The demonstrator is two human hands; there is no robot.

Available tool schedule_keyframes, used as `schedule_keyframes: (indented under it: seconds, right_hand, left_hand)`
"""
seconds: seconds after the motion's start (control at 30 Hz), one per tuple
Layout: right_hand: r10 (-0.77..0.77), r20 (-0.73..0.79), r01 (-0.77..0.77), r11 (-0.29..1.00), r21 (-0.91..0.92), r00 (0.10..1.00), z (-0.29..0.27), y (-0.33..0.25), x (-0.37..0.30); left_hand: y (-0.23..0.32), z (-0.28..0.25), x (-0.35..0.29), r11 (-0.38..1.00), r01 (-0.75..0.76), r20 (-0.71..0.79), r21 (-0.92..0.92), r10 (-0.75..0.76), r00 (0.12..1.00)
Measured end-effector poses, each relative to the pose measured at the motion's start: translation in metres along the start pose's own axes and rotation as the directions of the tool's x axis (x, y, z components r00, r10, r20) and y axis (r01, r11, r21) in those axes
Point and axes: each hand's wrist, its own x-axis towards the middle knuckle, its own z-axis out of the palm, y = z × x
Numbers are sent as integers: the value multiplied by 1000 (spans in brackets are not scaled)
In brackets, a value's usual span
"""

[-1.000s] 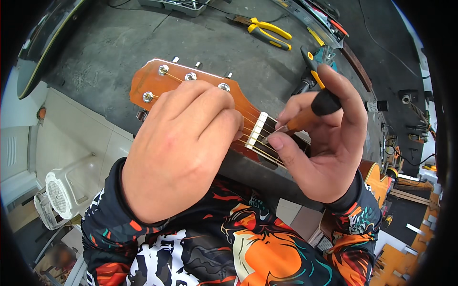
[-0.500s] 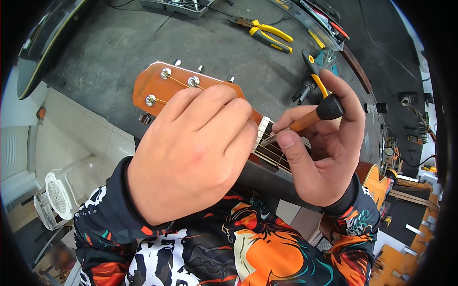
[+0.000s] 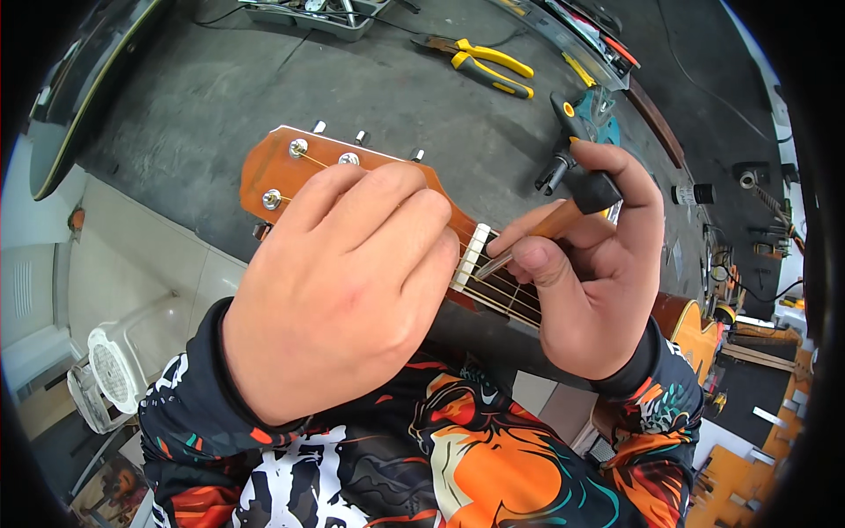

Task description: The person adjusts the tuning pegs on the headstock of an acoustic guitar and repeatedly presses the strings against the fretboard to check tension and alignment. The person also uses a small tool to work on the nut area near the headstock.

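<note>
An orange-brown guitar headstock point(image 3: 264, 167) with metal tuning posts points to the left, and its strings run over a white nut point(image 3: 472, 253) onto the dark fretboard point(image 3: 515, 297). Across the headstock and strings lies my left hand point(image 3: 348, 299), knuckles up, its fingers curled under; whatever they grip is hidden. My right hand point(image 3: 598, 282) pinches a slim tool point(image 3: 556, 220) with a wooden handle, black butt end and thin metal shaft. The shaft's tip is at the strings just beside the nut. What kind of tip it has is too small to tell.
On the dark bench lie yellow-and-grey pliers point(image 3: 493, 69) and a teal-and-black power tool point(image 3: 585, 132). A grey tray of metal parts point(image 3: 339, 26) is at the far edge, a clear box point(image 3: 572, 48) farther right. A white stool point(image 3: 119, 370) stands at the left.
The headstock and nut sit slightly lower and farther left in the picture. Both hands shift a little left with them; the tool's tip stays beside the nut.
</note>
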Motion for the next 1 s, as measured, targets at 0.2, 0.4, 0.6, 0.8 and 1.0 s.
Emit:
schedule_keyframes:
  seconds: [0.2, 0.4, 0.6, 0.8, 1.0]
  right_hand:
    - [60, -34, -58, 995, 78, 998, 1, 1, 3]
    - [54, -42, -48, 992, 116, 998, 1, 0, 5]
    - [5, -42, 0, 994, 110, 999, 2, 0, 5]
    - [-134, 36, 133, 990, 40, 990, -2, 3, 4]
    - [-275, 143, 284, 958, -46, 951, -5, 1, 2]
  left_hand:
    - [-4, 15, -5, 1000, -7, -40, -10, 6, 999]
    - [-2, 13, -5, 999, 44, -34, -7, -45, 998]
    - [-2, 14, -5, 999, 46, -31, 2, -46, 998]
    - [-5, 16, -6, 999, 39, -49, -29, -40, 998]
    - [-13, 17, -10, 997, 6, -66, -83, -11, 998]
